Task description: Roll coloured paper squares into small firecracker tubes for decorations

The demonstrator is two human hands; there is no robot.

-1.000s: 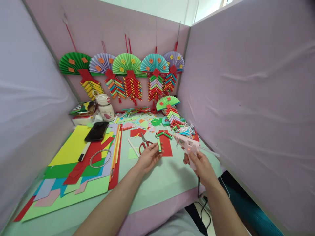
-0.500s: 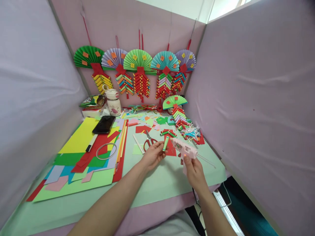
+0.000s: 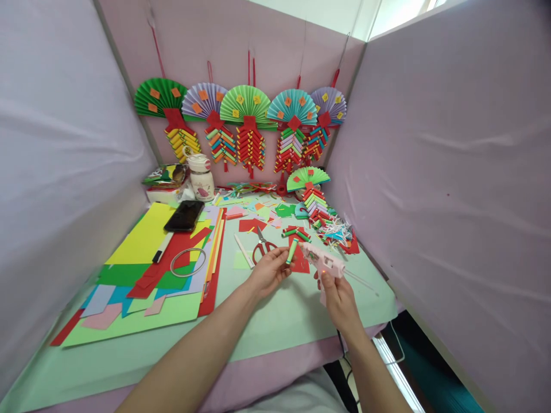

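Between the fingers of my left hand (image 3: 272, 269) is a small light green paper roll (image 3: 292, 251), held tilted above the table. My right hand (image 3: 338, 295) is wrapped round the grip of a pale pink hot glue gun (image 3: 322, 259), with a small orange light lit near the thumb. The gun's nozzle points left, close beside the top of the roll; whether they touch I cannot tell. A glue stick (image 3: 361, 280) sticks out of the gun's back. Red-handled scissors (image 3: 262, 244) lie just behind my left hand, and red paper (image 3: 302, 264) lies under the roll.
Stacked coloured paper (image 3: 150, 318) with a phone (image 3: 184, 216) and a metal ring (image 3: 188, 262) covers the left side. Green and red rolls (image 3: 297, 233), shreds (image 3: 336, 232) and a fan ornament (image 3: 308, 179) lie behind the gun. Several fan ornaments (image 3: 248, 106) hang on the back wall.
The whole view has shifted slightly, so the background sits a little further right. Both hands keep nearly the same pose, with the roll and glue gun still held close together.
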